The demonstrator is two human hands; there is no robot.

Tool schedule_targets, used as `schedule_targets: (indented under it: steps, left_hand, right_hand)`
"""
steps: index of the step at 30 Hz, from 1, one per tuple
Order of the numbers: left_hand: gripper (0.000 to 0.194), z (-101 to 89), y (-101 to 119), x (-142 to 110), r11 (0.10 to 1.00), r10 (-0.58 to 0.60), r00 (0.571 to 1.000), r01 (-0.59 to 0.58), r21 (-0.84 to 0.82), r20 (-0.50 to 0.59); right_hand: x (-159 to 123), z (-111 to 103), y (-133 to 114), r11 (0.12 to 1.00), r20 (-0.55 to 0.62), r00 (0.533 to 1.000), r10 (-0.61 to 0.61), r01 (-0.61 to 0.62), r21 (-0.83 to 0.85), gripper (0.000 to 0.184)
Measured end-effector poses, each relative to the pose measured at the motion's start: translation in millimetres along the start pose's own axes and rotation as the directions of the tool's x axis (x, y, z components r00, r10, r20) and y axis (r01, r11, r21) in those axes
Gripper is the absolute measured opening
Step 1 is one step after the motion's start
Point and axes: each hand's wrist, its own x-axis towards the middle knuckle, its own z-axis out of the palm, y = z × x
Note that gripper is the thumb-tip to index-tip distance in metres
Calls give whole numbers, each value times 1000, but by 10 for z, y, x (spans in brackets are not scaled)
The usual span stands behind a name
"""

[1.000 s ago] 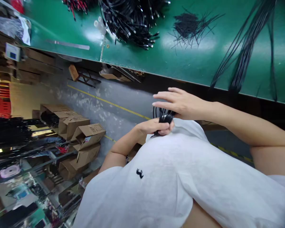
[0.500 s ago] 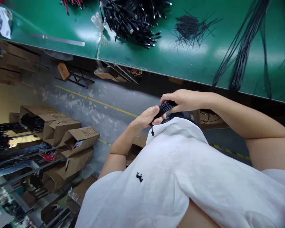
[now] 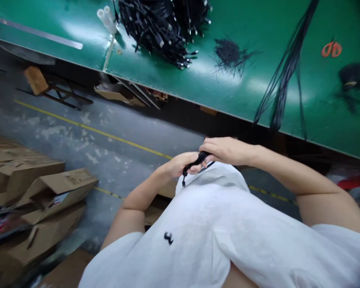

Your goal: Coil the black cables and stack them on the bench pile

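Note:
Close to the front of the white shirt, a coiled bundle of black cable [image 3: 195,163] spans both hands. My left hand [image 3: 180,164] is closed around its left end, and a short dark cable end hangs below the fingers. My right hand [image 3: 223,150] grips the other end, fingers curled over the strands and the hand touching the left. Part of the bundle is hidden by the fingers. Beyond the hands is the green table [image 3: 180,86], where long black cables [image 3: 283,86] hang over the front edge.
On the table lie a heap of black cables [image 3: 156,32] with metal plugs, thin black ties [image 3: 228,54], orange-handled scissors [image 3: 331,49], white tubes [image 3: 106,20] and a metal ruler [image 3: 39,33]. Cardboard boxes [image 3: 60,188] stand at left; a stool [image 3: 36,80] is under the table.
The view has shifted right, bringing the orange-handled scissors into sight. Both hands still hold the cable bundle; the right hand's fingers have closed further over it.

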Motion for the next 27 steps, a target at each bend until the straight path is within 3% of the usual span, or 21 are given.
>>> schedule_targets:
  steps: [4,8,11,13,15,16,17,18,19,20,21,23,25,26,27]
  left_hand:
    - [52,-37,76,31,996,17,1000,-19,84,22]
    - [49,-54,137,77,995,-34,998,30,92,51]
    - [46,3,200,193,999,-35,999,34,-31,-16]
    - [46,56,272,305,998,-65,988,66,-1,-138]
    - [43,86,345,431,980,-123,937,167,108,-327]
    - [42,82,371,493,965,-140,888,222,140,-437]
    - [42,62,387,553,955,-146,825,262,141,-546]
    - [42,27,392,606,954,-143,753,278,114,-642]
    - [42,-22,388,654,961,-134,682,265,73,-719]
    - [42,-79,379,694,970,-121,621,238,40,-774]
    - [42,-139,370,727,977,-109,578,213,20,-809]
    - [41,-238,370,779,983,-84,537,181,18,-839]
    - [41,-276,416,826,988,-59,526,153,27,-849]
    - [42,-270,458,853,992,-45,517,128,24,-855]
    - [43,-252,510,886,995,-29,508,95,23,-861]
  right_hand:
    - [57,-88,168,970,-36,975,-218,212,-123,41]
    - [153,-160,440,925,-70,926,-371,362,-115,37]
    - [211,-128,655,913,-111,906,-409,405,-53,37]
    - [225,-145,836,915,-112,914,-390,399,69,36]
    - [199,-266,1137,914,-90,945,-314,326,242,36]
    - [164,-371,1358,927,-86,975,-204,221,304,36]
    - [113,-499,1630,943,-97,995,-15,46,329,37]
    - [45,-639,1947,930,-120,968,222,-173,325,37]
    - [-35,-778,2297,849,-196,841,504,-441,290,37]
    - [-122,-903,2660,703,-272,649,711,-664,253,37]
    - [-210,-1002,3016,606,-310,530,789,-756,248,36]
    - [-355,-1099,3629,366,-317,281,906,-895,253,24]
    - [-420,-1065,4036,217,-269,150,951,-946,240,13]
    - [-420,-1018,4156,184,-246,127,961,-957,224,11]
    - [-406,-966,4229,186,-228,138,964,-961,205,12]
